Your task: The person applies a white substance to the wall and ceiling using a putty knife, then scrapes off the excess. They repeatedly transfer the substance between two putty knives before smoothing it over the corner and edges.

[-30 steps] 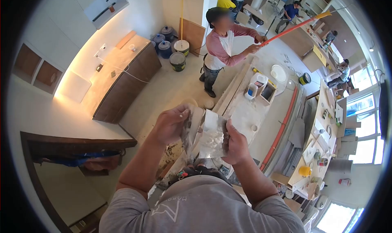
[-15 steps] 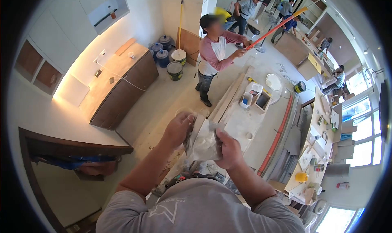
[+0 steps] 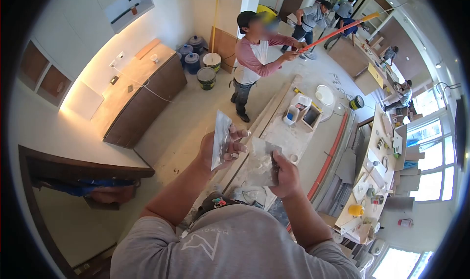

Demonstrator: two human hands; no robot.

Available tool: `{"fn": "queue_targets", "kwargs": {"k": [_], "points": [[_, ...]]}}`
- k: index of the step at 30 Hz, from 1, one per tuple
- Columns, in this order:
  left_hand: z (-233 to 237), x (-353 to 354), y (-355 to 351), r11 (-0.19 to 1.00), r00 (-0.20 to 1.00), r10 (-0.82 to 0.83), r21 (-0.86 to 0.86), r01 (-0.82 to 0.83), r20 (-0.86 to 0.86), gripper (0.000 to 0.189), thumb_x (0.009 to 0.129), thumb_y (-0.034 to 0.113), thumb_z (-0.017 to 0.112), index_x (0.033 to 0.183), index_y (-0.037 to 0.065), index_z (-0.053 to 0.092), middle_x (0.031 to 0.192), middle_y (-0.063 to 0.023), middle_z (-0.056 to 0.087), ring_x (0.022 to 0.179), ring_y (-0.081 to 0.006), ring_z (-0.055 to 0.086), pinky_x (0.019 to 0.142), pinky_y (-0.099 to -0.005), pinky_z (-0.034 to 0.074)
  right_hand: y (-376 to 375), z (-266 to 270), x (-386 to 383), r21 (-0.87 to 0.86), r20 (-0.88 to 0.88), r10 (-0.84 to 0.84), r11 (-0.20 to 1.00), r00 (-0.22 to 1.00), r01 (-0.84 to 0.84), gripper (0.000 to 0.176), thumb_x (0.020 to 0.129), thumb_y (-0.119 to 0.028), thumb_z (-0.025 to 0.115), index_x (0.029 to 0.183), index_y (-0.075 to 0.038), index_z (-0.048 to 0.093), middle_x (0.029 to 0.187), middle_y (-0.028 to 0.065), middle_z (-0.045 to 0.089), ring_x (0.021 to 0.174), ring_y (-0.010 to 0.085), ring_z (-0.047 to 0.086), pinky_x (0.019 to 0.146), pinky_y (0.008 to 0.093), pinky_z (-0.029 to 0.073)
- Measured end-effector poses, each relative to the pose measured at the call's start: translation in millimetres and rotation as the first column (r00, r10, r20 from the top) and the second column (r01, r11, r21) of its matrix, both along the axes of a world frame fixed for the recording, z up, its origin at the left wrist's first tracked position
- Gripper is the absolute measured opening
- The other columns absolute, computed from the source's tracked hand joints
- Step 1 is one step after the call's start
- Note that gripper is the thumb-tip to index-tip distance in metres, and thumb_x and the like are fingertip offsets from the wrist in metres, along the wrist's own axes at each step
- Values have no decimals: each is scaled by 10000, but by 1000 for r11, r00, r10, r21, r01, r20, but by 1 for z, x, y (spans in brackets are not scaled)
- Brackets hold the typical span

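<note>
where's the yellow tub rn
The yellow tub is at the right of the head view, on the long table near its lower end, just below and left of a can.

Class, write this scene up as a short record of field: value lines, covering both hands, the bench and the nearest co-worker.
Left hand: holds a thin flat blade
Right hand: grips a flat plate bearing white paste
Blade and plate: apart
Bench: white container beside an open box
Co-worker: holding an orange pole
</note>
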State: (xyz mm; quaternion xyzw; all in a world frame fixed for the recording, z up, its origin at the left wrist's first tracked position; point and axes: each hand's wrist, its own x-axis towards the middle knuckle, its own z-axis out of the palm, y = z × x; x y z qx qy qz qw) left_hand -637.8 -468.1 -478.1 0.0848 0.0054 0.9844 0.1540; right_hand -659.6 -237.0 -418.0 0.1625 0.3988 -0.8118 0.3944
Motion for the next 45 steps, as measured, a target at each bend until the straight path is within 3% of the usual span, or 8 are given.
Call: {"fn": "queue_targets", "kwargs": {"k": [4, 16, 22, 28, 35, 38, 42, 45], "points": [[-4, -10, 17, 988, 992, -88, 115, 99, -93, 392, 974, 352, 503, 1137, -3, 523, 1263, -255, 479, 955, -424, 639, 557, -303, 608, 13, 9, 6, 30, -2, -45, 999, 999, 45, 341, 984, -287, 492, 1191, -26, 567, 1102, 108, 653, 1004, 245, 644, 908, 402, 504], [-6, -5, 36, 953, 957, -265, -117, 279, 121, 263, 967, 292, 492, 1081, 66, 563, 1248, -320, 520, 738, -257, 684, 422, -251, 529, 54, -9, 8, 111, -127, -65, 991, 990, 79, 349, 1003, -264, 461, 1255, -29, 507, 1122, 103, 629, 987, 212, 636, 864, 373, 514], [7, -10, 45, 826, 927, -134, -477, 300, 352, 217, 956, 306, 517, 923, 101, 579, 1154, -216, 592, 579, -154, 571, 387, -211, 406, 63, 1, 11, -1, -134, -131, 991, 982, 132, 319, 1002, -240, 469, 1246, -40, 517, 1096, 100, 632, 964, 202, 640, 838, 357, 525], [7, -29, 57, 913, 901, 16, -374, 164, 434, 189, 958, 281, 540, 876, 112, 554, 939, -96, 582, 599, -118, 493, 421, -234, 370, 42, -6, 17, -3, 29, -152, 988, 988, 152, 324, 998, -259, 472, 1213, -29, 545, 1087, 94, 639, 983, 214, 639, 866, 376, 514], [30, -41, 87, 628, 858, 411, -778, -20, 309, 230, 965, 324, 526, 932, 99, 554, 776, -31, 543, 599, -114, 471, 514, -260, 413, 29, -1, 28, 51, 43, -128, 991, 991, 125, 348, 990, -290, 495, 1214, -32, 560, 1090, 81, 649, 1016, 205, 634, 855, 360, 509], [-2, -42, 73, -9, 932, 355, -998, -67, -66, 302, 980, 356, 521, 970, 55, 546, 774, -32, 552, 618, -102, 482, 525, -285, 422, 30, 0, 25, 79, -15, -140, 987, 990, 141, 327, 990, -284, 500, 1198, -39, 558, 1086, 70, 639, 994, 192, 630, 852, 347, 508], [-33, -34, 60, -472, 930, 132, -847, -245, -343, 386, 998, 357, 470, 1044, -8, 587, 899, -118, 638, 866, -202, 614, 788, -375, 476, 43, 15, 15, 4, -50, -248, 969, 967, 249, 285, 1003, -256, 474, 1167, -39, 560, 1074, 55, 621, 941, 170, 626, 826, 321, 510], [-52, -32, 50, -66, 960, 273, -997, -42, -58, 309, 1019, 324, 464, 1083, 38, 563, 846, -50, 580, 698, -110, 523, 661, -304, 464, 80, -28, 14, 144, -334, -170, 963, 927, 229, 334, 1008, -269, 455, 1219, -29, 552, 1108, 66, 623, 968, 186, 628, 841, 323, 508]]}}
